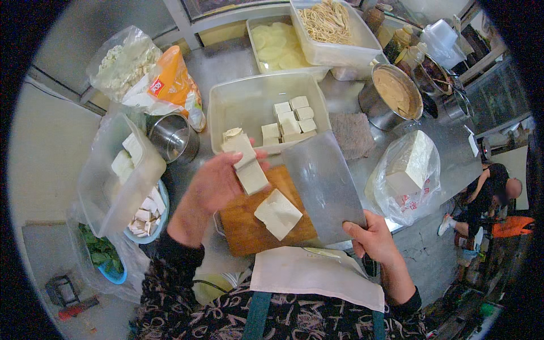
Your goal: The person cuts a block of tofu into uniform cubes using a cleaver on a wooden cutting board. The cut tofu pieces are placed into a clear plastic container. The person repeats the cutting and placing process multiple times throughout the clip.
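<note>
In my left hand point(216, 182) lies a long piece of white tofu point(248, 168), scored or split across its middle, held above the near rim of a plastic tub point(242, 95). Several tofu cubes point(290, 121) sit inside that tub at its right. My right hand point(372, 236) grips a broad cleaver point(325, 182), its wide blade tilted over the right side of a wooden cutting board point(242, 238). On the board rests a flat square of tofu point(279, 214). The blade hides part of the board and the tub's corner.
A bagged tofu block point(403, 178) stands right, near a brown cloth point(350, 135) and a pot of tan paste point(395, 93). Behind are tubs of sliced potato point(272, 44) and noodles point(325, 21). Left are a steel pot point(174, 138) and a tilted tub point(97, 204). A person point(488, 191) sits far right.
</note>
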Demonstrator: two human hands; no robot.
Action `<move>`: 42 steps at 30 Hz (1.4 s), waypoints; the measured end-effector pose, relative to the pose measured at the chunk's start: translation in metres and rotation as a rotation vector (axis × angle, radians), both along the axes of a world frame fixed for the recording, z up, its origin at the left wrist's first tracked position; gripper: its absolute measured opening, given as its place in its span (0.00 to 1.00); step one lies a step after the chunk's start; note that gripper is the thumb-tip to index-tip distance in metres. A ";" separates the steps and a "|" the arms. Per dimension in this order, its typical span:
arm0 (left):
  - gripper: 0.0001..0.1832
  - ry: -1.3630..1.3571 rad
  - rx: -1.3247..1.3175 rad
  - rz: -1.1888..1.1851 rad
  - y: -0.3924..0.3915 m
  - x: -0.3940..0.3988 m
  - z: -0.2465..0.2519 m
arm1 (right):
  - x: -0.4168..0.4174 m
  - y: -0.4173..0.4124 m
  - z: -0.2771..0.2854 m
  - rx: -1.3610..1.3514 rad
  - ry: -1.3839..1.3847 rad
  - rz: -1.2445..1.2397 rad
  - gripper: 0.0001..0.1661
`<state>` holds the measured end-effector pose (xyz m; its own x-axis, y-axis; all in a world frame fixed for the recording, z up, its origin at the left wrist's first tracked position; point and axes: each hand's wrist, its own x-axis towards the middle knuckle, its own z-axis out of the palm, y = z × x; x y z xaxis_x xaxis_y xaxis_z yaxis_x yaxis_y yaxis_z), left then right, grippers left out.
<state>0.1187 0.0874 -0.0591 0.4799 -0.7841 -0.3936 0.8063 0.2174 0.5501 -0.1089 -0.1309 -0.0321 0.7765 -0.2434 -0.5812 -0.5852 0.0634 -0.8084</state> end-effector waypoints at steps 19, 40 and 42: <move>0.24 -0.891 0.811 -1.219 -0.117 0.187 -0.079 | -0.011 -0.018 -0.020 0.033 0.193 -0.024 0.12; 0.32 -1.554 0.753 -0.677 -0.084 0.188 -0.112 | 0.008 -0.030 -0.033 -0.006 0.243 0.108 0.12; 0.31 -1.672 0.735 -0.557 -0.079 0.185 -0.116 | 0.008 -0.029 -0.032 -0.007 0.248 0.107 0.12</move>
